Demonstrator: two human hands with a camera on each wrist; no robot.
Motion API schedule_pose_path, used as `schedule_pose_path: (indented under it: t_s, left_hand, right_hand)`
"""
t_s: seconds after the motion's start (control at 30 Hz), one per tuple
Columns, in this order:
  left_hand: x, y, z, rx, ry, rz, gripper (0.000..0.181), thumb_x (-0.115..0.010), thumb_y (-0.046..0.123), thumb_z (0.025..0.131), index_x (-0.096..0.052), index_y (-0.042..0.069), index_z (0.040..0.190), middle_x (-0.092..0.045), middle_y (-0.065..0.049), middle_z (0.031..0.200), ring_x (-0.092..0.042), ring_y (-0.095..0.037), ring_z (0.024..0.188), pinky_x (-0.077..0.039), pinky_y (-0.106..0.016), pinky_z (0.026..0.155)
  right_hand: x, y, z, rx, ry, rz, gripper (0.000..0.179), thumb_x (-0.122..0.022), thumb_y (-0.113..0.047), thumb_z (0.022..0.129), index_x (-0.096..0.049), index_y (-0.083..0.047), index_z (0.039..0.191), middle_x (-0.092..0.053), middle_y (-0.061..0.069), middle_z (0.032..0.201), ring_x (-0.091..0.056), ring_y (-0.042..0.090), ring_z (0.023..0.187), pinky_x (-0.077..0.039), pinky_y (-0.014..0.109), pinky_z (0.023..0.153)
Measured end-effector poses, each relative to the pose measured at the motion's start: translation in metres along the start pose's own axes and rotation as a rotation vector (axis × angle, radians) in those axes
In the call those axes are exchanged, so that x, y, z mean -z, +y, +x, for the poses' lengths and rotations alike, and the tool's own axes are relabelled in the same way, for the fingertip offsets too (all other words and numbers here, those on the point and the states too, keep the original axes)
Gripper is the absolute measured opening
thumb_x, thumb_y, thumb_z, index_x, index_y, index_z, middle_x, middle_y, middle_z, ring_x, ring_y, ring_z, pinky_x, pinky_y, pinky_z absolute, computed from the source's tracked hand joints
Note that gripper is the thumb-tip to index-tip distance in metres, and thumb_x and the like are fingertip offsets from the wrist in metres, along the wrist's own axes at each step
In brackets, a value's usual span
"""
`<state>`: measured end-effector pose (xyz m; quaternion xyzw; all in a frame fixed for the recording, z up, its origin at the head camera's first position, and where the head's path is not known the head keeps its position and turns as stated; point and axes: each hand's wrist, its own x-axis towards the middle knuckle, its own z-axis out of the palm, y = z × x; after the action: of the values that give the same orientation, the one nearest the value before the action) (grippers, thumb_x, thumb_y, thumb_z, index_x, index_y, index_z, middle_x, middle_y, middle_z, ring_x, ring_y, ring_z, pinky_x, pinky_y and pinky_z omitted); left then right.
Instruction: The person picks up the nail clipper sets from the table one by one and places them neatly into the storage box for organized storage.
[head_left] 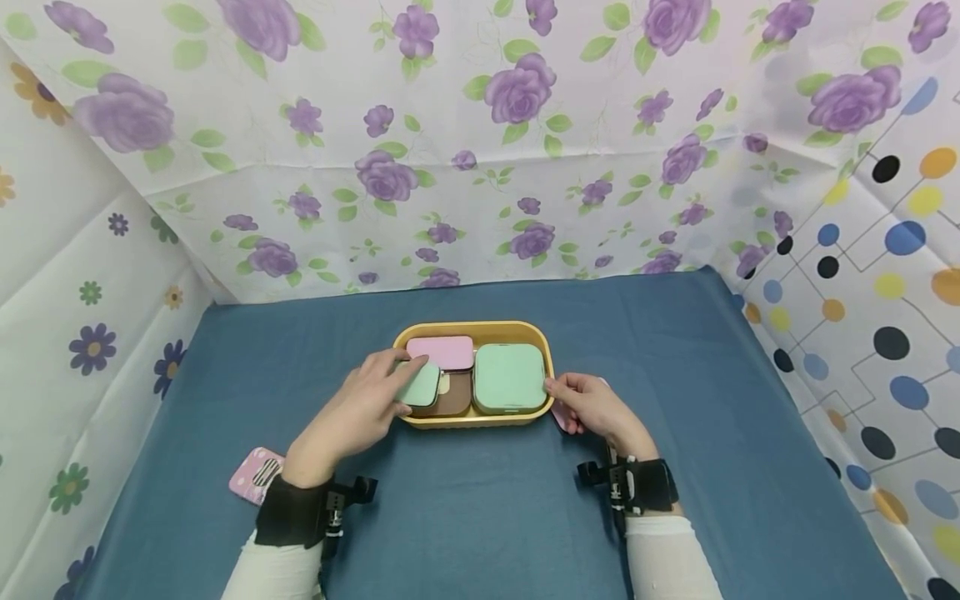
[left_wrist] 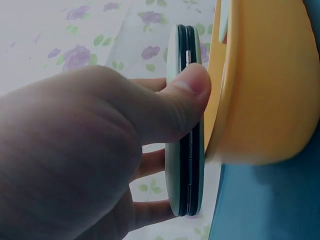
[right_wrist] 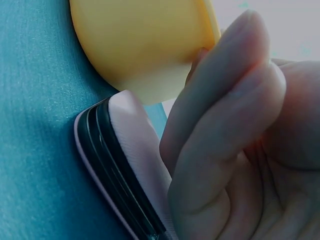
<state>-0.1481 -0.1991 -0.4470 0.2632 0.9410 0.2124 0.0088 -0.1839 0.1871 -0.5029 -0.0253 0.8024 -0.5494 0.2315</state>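
Observation:
My left hand [head_left: 365,400] holds a small mint-green hinged compact case [head_left: 422,385] over the left end of a yellow tub [head_left: 457,422]. In the left wrist view, the thumb lies across the dark edge of this compact case [left_wrist: 185,150], with fingers behind it. My right hand [head_left: 596,408] pinches the tub's right rim. Below that hand a pink compact case [right_wrist: 137,132] with dark edges lies on the cloth beside the tub, partly hidden. Inside the tub are a larger mint-green box [head_left: 510,377], a pink case [head_left: 441,352] and a brown case [head_left: 455,397].
A pink patterned case [head_left: 255,473] lies on the blue cloth [head_left: 480,508], left of the left forearm and partly covered by it. Flower-printed sheets [head_left: 450,208] stand behind and to the left. A dotted sheet [head_left: 862,333] borders the right side.

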Motion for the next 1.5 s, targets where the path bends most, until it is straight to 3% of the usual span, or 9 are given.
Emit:
schedule_pose_path:
  t_s: [0.63,1.1,1.5]
  left_hand:
    - [-0.014,0.031,0.022,-0.099,0.002,0.158,0.068,-0.082,0.015,0.097,-0.052,0.005,0.157,-0.056,-0.018,0.141,-0.052,-0.036,0.131,-0.04,-0.059,0.113]
    - [-0.022,0.04,0.032,-0.004,-0.071,0.169,0.063,-0.077,0.02,0.101,-0.052,0.008,0.158,-0.055,-0.016,0.141,-0.052,-0.035,0.129,-0.042,-0.056,0.112]
    - [-0.025,0.04,0.032,0.011,-0.068,0.197,0.06,-0.076,0.024,0.102,-0.053,0.01,0.155,-0.056,-0.014,0.138,-0.052,-0.033,0.126,-0.044,-0.054,0.104]
  right_hand:
    - [0.0,0.0,-0.001,0.006,-0.014,-0.002,0.056,-0.063,-0.055,0.106,-0.063,0.0,0.094,-0.06,0.008,0.068,-0.057,0.017,0.056,-0.051,0.031,0.055]
    - [0.0,-0.002,-0.002,0.018,-0.015,-0.01,0.057,-0.064,-0.055,0.105,-0.063,0.001,0.093,-0.06,0.01,0.068,-0.057,0.019,0.056,-0.051,0.034,0.054]
    - [0.0,0.001,0.0,0.037,-0.023,-0.011,0.057,-0.062,-0.056,0.106,-0.062,0.0,0.091,-0.059,0.009,0.065,-0.056,0.018,0.055,-0.05,0.032,0.053]
